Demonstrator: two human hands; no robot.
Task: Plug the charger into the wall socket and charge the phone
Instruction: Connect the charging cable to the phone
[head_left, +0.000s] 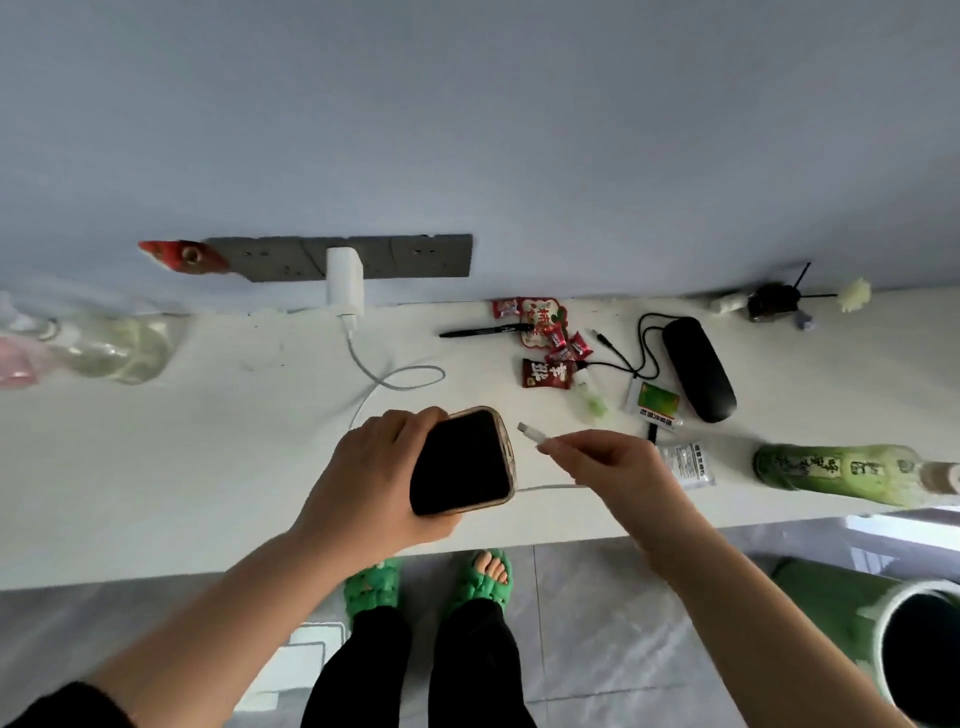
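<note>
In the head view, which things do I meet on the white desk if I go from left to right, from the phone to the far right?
phone → cable plug in the right hand → green card → black case → green bottle.

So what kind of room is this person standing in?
Probably a home, perhaps a bedroom or study. A white shelf along the wall holds sweets, a pen and a green bottle, with a socket strip above and slippers on the person's feet.
</note>
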